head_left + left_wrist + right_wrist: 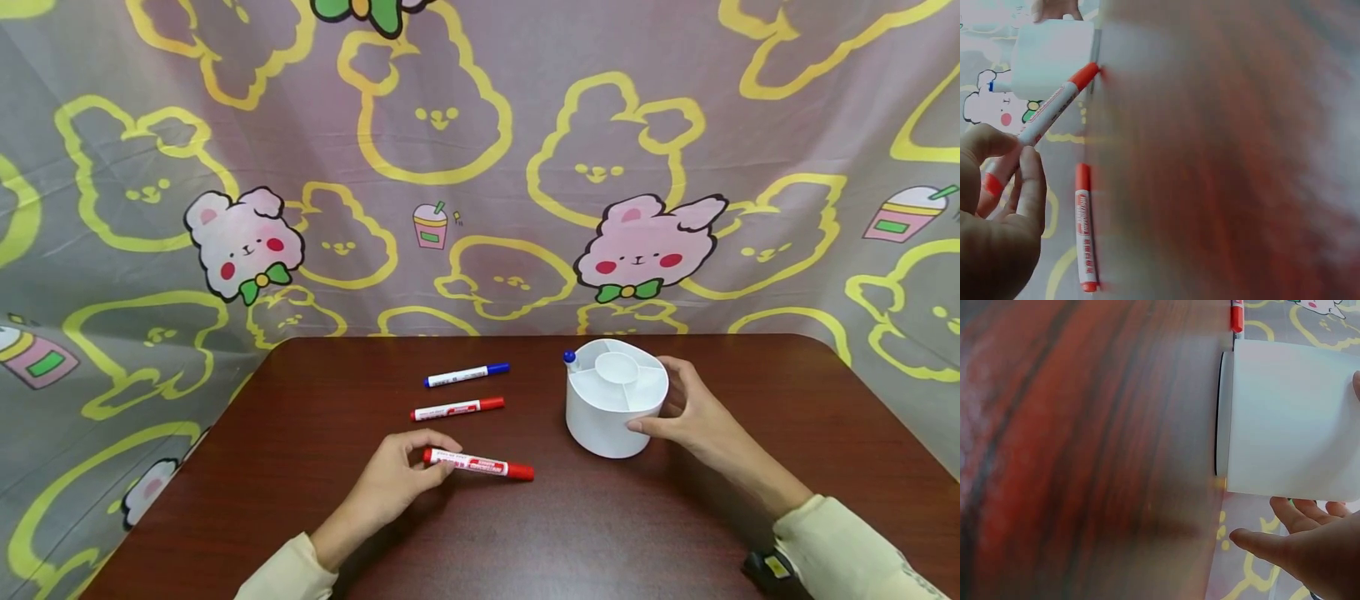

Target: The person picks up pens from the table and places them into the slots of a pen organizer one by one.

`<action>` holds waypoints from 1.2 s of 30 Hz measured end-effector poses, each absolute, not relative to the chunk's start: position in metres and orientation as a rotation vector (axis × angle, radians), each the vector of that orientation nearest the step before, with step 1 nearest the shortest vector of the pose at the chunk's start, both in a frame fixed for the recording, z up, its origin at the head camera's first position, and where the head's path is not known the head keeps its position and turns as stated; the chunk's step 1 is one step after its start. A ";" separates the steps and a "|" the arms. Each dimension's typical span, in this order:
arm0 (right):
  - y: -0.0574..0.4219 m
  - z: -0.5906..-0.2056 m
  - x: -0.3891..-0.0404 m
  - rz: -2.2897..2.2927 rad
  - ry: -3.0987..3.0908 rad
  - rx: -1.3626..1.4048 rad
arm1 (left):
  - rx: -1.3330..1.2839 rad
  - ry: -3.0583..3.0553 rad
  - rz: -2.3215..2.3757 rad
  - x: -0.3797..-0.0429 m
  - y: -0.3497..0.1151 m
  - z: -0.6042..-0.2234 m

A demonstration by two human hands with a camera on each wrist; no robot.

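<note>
My left hand (401, 475) pinches a red whiteboard marker (480, 466) near its left end, between thumb and fingers. The marker's red cap points right, toward a white round pen holder (611, 425). That holder has several compartments around a circular middle cup. A blue-ended marker (570, 358) stands in its left compartment. My right hand (697, 408) grips the holder from the right, thumb on the front wall and fingers behind, partly hidden. In the right wrist view, the holder's smooth wall (1291, 419) stands beside the fingers (1291, 515).
On the dark brown table (315, 392), another red marker (457, 409) lies beyond my left hand. Farther back lies a blue marker (467, 375), roughly parallel to it. A cartoon-print curtain (480, 167) hangs behind the table's back edge.
</note>
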State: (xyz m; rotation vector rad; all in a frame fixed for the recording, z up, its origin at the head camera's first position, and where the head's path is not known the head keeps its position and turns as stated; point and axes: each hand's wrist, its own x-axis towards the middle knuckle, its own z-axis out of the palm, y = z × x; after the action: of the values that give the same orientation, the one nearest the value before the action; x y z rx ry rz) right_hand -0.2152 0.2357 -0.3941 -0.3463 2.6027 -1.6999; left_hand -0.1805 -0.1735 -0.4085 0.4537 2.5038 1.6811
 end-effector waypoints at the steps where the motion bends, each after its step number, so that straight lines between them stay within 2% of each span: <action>1: 0.236 -0.394 -0.215 -1.698 2.602 -0.345 | 0.465 2.485 1.715 -0.181 -0.173 -0.407; 12: 0.236 -0.393 -0.215 -1.728 2.573 -0.368 | 0.511 2.380 1.908 -0.183 -0.167 -0.384; 36: 0.235 -0.393 -0.216 -1.741 2.584 -0.400 | 0.610 2.295 2.124 -0.204 -0.121 -0.329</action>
State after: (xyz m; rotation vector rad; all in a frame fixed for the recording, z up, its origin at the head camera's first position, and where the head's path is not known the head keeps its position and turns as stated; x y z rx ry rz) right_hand -0.2164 0.2348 -0.3934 -0.4002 2.5843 -1.7415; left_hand -0.2036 -0.1207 -0.3287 0.6099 2.2946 2.1235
